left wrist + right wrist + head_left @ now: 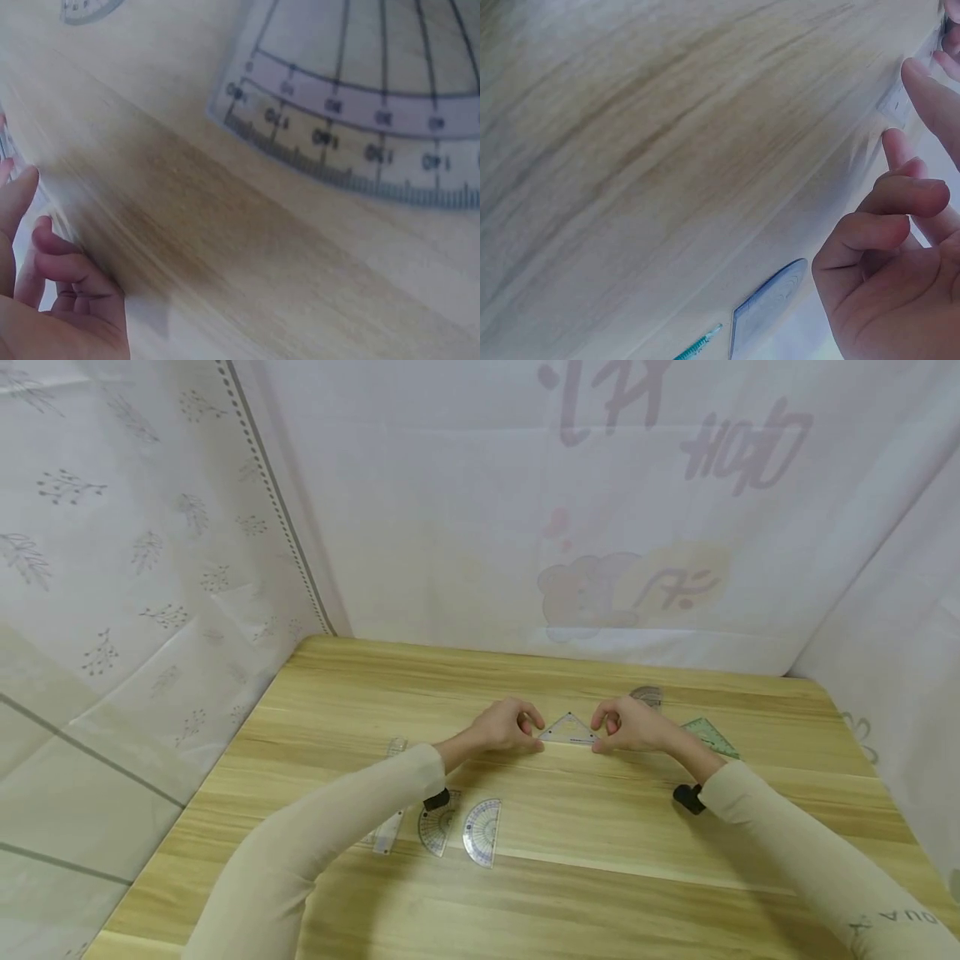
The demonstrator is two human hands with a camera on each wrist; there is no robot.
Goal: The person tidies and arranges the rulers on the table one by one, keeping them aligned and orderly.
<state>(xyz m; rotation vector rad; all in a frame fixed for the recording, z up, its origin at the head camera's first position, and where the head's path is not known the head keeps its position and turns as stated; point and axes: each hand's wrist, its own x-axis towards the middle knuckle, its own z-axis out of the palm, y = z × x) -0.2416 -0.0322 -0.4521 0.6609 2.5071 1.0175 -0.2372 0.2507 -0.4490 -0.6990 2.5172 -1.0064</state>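
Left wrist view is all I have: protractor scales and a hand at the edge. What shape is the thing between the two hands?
Observer: A clear triangle ruler, its peak pointing away from the person, with one end by the fingertips of the left hand and the other by those of the right hand.
Operator: Got it. Anything green lying about?
Observer: Yes, the head view shows a green triangle ruler just beyond the right forearm.
Operator: And what am I missing over on the left?
Observer: A clear straight ruler, partly hidden by the left sleeve.
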